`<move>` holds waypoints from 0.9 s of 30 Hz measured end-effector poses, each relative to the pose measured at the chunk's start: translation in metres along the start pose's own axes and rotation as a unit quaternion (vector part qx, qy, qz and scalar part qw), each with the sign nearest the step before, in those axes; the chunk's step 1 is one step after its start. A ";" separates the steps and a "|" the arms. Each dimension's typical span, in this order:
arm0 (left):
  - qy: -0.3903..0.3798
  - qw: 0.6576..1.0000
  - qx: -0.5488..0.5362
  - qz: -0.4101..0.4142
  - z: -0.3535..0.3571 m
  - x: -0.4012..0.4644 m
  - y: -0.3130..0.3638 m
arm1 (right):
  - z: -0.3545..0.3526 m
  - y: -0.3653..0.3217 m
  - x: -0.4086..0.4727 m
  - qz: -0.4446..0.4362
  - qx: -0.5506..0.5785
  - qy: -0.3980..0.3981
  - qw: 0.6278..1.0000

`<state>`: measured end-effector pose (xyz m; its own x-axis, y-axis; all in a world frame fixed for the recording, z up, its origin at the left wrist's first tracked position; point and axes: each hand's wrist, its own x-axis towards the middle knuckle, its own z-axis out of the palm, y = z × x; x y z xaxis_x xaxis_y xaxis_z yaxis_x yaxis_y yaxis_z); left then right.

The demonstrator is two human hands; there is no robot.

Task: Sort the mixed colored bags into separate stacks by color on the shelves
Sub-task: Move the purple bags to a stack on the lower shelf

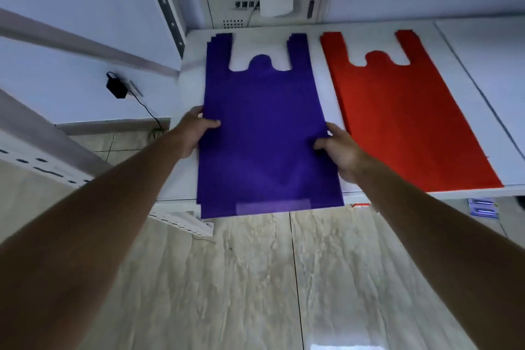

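White shelf (318,85) held purple stack (267,133) beside red stack (403,111); left hand (193,133) and right hand (341,150) pinched the purple edges, likely squaring it; next, release.

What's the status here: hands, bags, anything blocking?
Left hand and right hand grip purple non-woven bag stack sides. Red bag stack alongside on white shelf. Nothing blocking.

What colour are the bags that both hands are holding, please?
Purple bags, clearest in the head view.
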<state>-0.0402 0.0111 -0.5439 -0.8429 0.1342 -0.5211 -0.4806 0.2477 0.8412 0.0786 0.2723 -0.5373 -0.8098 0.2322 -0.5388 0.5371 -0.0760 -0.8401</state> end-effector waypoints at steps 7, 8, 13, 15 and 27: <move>0.046 0.997 0.043 0.054 0.001 0.011 0.010 | 0.006 -0.016 0.008 -0.038 -0.060 0.031 0.997; 0.055 0.995 0.055 0.058 0.001 0.011 0.011 | 0.006 -0.019 0.009 -0.037 -0.071 0.036 0.996; 0.055 0.994 0.081 0.049 0.001 0.009 0.020 | 0.009 -0.025 0.008 -0.025 -0.173 0.082 0.981; 0.062 0.993 0.087 0.048 -0.001 0.006 0.023 | 0.011 -0.025 0.002 -0.027 -0.196 0.074 0.977; 0.069 0.923 0.351 0.143 -0.002 -0.092 0.052 | -0.023 -0.039 -0.105 -0.136 -0.524 0.087 0.837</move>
<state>0.0122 0.0098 -0.4520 -0.9571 0.1788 -0.2281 0.0004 0.7878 0.6159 0.1483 0.2727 -0.4463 -0.9377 0.2472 -0.2440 0.3249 0.8726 -0.3648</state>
